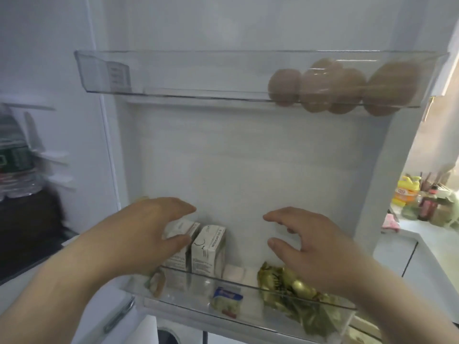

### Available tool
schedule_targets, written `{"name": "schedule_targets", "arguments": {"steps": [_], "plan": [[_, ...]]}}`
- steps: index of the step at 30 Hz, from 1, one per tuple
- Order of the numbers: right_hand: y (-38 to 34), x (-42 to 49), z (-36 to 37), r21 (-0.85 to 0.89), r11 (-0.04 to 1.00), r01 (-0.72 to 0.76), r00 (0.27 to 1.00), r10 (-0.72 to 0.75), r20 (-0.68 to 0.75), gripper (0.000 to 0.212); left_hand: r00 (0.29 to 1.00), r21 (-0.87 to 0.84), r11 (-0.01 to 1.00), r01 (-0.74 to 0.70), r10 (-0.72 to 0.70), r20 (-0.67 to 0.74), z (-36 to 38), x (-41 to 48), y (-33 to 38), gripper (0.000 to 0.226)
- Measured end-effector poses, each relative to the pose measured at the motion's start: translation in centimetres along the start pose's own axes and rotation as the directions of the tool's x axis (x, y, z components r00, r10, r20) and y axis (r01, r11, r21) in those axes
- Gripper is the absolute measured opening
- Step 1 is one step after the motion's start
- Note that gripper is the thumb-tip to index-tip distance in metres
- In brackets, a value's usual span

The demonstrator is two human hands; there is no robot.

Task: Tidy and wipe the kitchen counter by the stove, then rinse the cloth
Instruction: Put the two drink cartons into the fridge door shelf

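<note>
Counter (429, 235) cut off right; left hand (149, 227) perhaps gripping half-hidden carton (182, 225).

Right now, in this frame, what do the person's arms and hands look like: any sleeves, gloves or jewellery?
Both are bare. The left hand and right hand wear no gloves, and no ring, watch or bracelet shows. The left forearm and right forearm are uncovered to the frame's edge, with no sleeve in view.
</note>
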State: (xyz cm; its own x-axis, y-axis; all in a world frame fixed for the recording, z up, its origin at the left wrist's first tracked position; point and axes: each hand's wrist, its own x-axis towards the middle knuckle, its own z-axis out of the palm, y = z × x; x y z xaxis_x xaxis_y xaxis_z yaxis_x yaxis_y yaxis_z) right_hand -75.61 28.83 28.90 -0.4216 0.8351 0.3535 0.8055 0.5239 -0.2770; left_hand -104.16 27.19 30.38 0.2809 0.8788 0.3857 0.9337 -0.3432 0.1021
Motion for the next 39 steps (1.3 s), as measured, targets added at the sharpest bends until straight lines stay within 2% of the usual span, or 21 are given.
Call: {"name": "schedule_targets", "arguments": {"steps": [3,7,11,14,18,23,28,31,34,36,39], "plan": [[1.9,-1.6,-1.4,-0.016,0.997,0.074,0.997,-0.074,0.001,0.046,0.998,0.049,0.997,0.053,-0.053,-0.017,-0.2,-0.9,3.3,0.05],[4.9,-4.3,-3.9,-0.045,0.981,0.188,0.981,-0.19,-0.04,0.044,0.993,0.022,0.994,0.111,-0.11,-0.046,0.0,-1.7,8.5,0.045],[7.2,-6.3,-5.1,0.009,0.957,0.29,0.956,-0.288,-0.06,0.039,0.985,0.046,0.986,0.158,-0.154,-0.079,0.7,-3.1,12.9,0.05],[9.4,-7.1,-5.3,-0.012,0.942,0.337,0.94,-0.337,-0.061,0.038,0.981,0.038,0.982,0.185,-0.182,-0.068,1.2,-3.9,15.8,0.052],[10.9,-8.0,-5.6,0.041,0.932,0.36,0.932,-0.358,-0.05,0.036,0.981,0.033,0.981,0.192,-0.191,-0.031,1.9,-5.0,18.0,0.062],[11.3,-8.3,-5.6,0.077,0.921,0.382,0.924,-0.377,-0.066,0.042,0.979,0.013,0.981,0.195,-0.194,-0.066,2.5,-5.7,18.6,0.047],[11.8,-8.6,-5.4,0.108,0.929,0.355,0.934,-0.346,-0.094,0.034,0.981,-0.014,0.983,0.186,-0.186,-0.054,3.1,-5.4,18.7,0.058],[12.3,-8.6,-5.7,0.126,0.929,0.347,0.935,-0.331,-0.129,0.034,0.976,-0.037,0.976,0.214,-0.216,-0.032,3.5,-4.7,19.1,0.048],[13.7,-8.5,-5.9,0.148,0.925,0.35,0.932,-0.329,-0.151,0.033,0.974,-0.021,0.974,0.225,-0.225,-0.019,3.8,-4.3,20.3,0.055],[15.1,-8.2,-5.9,0.144,0.916,0.374,0.918,-0.344,-0.197,0.032,0.966,-0.008,0.966,0.258,-0.258,-0.006,3.7,-4.2,21.6,0.052],[17.9,-7.2,-6.0,0.102,0.907,0.407,0.872,-0.354,-0.338,0.035,0.957,0.011,0.957,0.29,-0.29,-0.017,3.4,-3.8,24.0,0.046]]}}
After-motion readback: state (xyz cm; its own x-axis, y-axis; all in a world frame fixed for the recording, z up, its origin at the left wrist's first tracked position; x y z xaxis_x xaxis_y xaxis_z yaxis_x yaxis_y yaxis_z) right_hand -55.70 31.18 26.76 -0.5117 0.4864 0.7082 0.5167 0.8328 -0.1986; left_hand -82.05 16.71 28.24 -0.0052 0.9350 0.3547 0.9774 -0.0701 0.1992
